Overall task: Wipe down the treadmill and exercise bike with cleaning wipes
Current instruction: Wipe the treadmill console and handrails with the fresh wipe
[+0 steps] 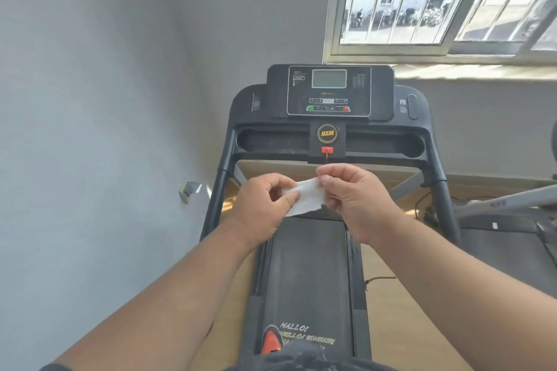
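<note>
I stand on the treadmill, its dark belt running out from under me, and nearest to the camera both my forearms reach forward over it. My left hand pinches one end of a white cleaning wipe between thumb and curled fingers, and my right hand pinches the other end the same way, so the wipe is stretched between them in the air, apart from every surface of the machine. It looks partly folded or bunched, and I judge I am opening it out before use. By that reading the job has hardly begun: the wipe touches nothing, and I see no streak or wet sheen on the belt or frame to say any part is done, though the light would make that hard to tell. Just beyond my hands lie the crossbar and tray with the red safety key, then the console with its grey screen and buttons, and the two handrails down the sides; all of that is left to wipe, I think. At the far right edge some grey bars of other equipment show, but I cannot tell whether it is the exercise bike, which also remains.
</note>
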